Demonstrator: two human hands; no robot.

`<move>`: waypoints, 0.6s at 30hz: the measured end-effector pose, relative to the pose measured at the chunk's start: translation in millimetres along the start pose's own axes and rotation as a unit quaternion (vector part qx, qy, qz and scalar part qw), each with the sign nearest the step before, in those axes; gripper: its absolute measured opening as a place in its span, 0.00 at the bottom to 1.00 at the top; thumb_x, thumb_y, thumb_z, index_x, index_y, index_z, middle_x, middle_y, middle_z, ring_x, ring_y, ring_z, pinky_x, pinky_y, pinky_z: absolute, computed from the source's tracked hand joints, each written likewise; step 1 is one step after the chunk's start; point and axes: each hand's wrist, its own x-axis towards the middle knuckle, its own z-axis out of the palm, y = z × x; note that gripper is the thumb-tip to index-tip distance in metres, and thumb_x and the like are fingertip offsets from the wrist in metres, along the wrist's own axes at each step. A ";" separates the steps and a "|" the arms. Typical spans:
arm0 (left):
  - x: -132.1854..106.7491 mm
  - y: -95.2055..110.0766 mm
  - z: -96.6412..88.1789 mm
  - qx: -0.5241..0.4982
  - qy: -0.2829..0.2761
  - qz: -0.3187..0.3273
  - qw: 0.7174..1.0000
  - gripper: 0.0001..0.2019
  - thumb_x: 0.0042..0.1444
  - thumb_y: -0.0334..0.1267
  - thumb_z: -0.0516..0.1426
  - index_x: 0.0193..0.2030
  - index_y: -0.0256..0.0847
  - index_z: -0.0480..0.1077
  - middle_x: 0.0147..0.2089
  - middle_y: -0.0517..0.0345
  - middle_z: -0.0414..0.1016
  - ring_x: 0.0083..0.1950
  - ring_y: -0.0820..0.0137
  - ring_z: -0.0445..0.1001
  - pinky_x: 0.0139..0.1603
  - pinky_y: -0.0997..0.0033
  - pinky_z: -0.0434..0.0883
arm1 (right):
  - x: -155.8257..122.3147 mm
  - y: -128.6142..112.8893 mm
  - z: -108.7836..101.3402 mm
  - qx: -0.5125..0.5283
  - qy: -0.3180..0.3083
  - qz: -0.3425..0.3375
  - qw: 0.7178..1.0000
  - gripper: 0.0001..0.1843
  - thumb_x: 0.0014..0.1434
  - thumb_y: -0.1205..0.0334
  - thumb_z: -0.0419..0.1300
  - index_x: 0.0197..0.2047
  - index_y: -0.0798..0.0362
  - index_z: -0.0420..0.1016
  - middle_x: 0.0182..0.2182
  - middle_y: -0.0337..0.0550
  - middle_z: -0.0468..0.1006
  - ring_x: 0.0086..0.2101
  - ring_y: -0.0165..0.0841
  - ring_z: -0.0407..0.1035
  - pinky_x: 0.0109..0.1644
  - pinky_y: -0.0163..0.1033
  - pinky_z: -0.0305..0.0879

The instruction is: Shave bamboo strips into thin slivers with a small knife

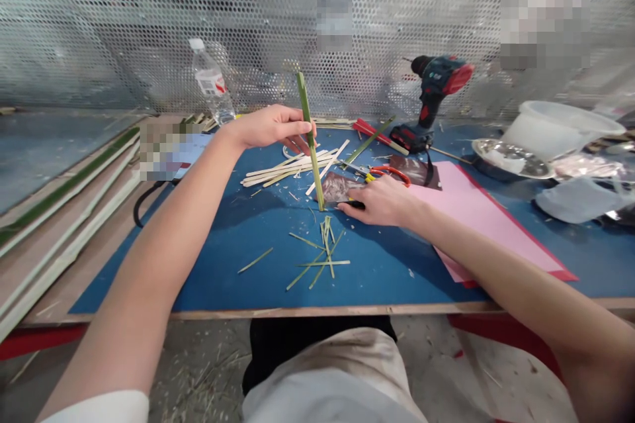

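Observation:
My left hand [272,128] is closed round a green bamboo strip [310,138], holding it upright with its lower end on the blue mat [208,257]. My right hand [381,201] is closed on a dark-handled blade [342,190] whose flat metal lies against the foot of the strip. Thin green shavings [320,251] lie scattered on the mat just in front of the strip. A pile of pale split strips [292,168] rests behind it.
Orange-handled scissors [391,173], a pink sheet [476,211], a cordless drill [434,95], a water bottle [211,89], a metal dish [510,158] and a white tub [555,128] are on the bench. Long boards [54,211] lie at left. Perforated metal screen behind.

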 end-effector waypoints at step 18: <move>0.2 1.2 2.0 0.020 -0.005 -0.003 1.000 0.15 0.68 0.48 0.60 0.48 0.39 0.79 0.46 0.49 0.84 0.48 0.58 0.86 0.49 0.60 0.82 | -8.1 2.1 18.5 0.049 0.058 -0.005 0.997 0.38 0.75 0.36 0.37 0.44 0.52 0.82 0.33 0.48 0.84 0.28 0.34 0.70 0.33 0.41 0.42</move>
